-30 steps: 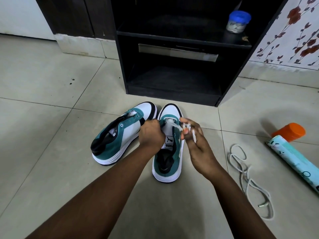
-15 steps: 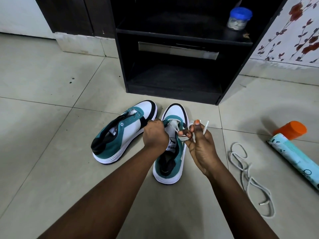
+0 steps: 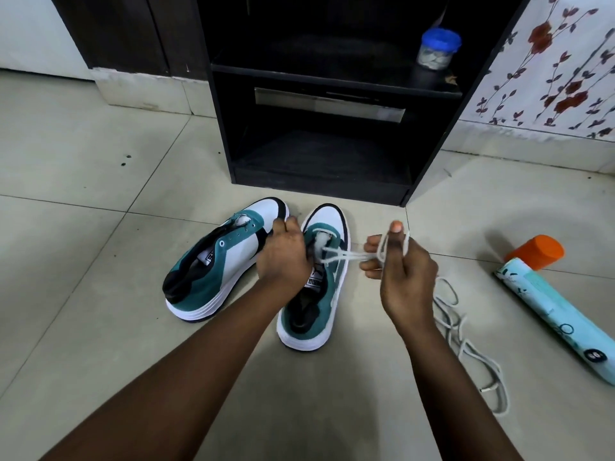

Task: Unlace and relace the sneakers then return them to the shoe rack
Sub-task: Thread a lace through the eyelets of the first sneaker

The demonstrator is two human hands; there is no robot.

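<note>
Now your right hand (image 3: 404, 277) grips the lace (image 3: 346, 256) coming from the right sneaker (image 3: 327, 294), which your left hand (image 3: 283, 261) clasps on the floor. The left sneaker (image 3: 213, 274) has no lace; its loose lace (image 3: 466, 347) lies beside. Relacing and the rack (image 3: 326, 134) remain.

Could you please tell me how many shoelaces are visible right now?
2: one white shoelace runs from the right teal-and-white sneaker into the right hand; a second white lace lies loose on the tiled floor.
</note>
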